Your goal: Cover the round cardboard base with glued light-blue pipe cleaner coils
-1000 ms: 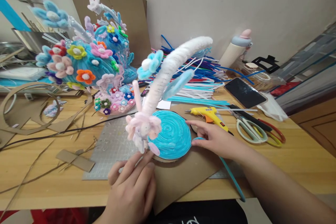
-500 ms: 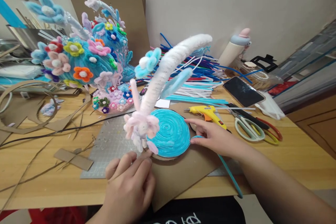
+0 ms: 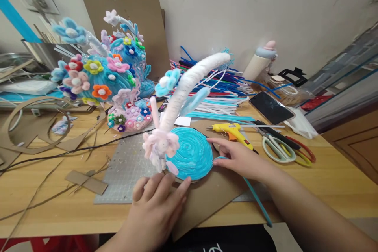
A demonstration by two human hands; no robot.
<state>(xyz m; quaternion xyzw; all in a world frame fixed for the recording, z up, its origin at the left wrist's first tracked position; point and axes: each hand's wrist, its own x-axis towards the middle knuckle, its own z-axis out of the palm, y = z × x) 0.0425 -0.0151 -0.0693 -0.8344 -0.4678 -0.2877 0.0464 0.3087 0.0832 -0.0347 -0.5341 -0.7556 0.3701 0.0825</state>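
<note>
A round base [image 3: 191,151], its top covered in a spiral of blue pipe cleaner, lies on brown cardboard. From its left side rises a curved white wrapped stem [image 3: 184,88] with a pink flower [image 3: 161,145] at its foot and a blue flower [image 3: 167,82] higher up. My left hand [image 3: 158,201] grips the front-left edge of the base, thumb along the rim, fingers curled. My right hand [image 3: 236,157] is at the right rim, index finger and thumb touching it. A loose blue pipe cleaner [image 3: 257,201] passes under this hand, a bit showing by the thumb.
A yellow glue gun [image 3: 230,129], scissors [image 3: 279,149] and a phone [image 3: 271,107] lie to the right. Behind are bundled pipe cleaners [image 3: 215,98]. Flower-covered blue pieces [image 3: 109,76] stand at the left. Cardboard rings [image 3: 38,147] and a grey cutting mat [image 3: 115,177] are also there.
My left hand has shifted right along the base's front edge, its thumb now out on the rim. The stem leans at a slightly different angle; the camera view has shifted a little.
</note>
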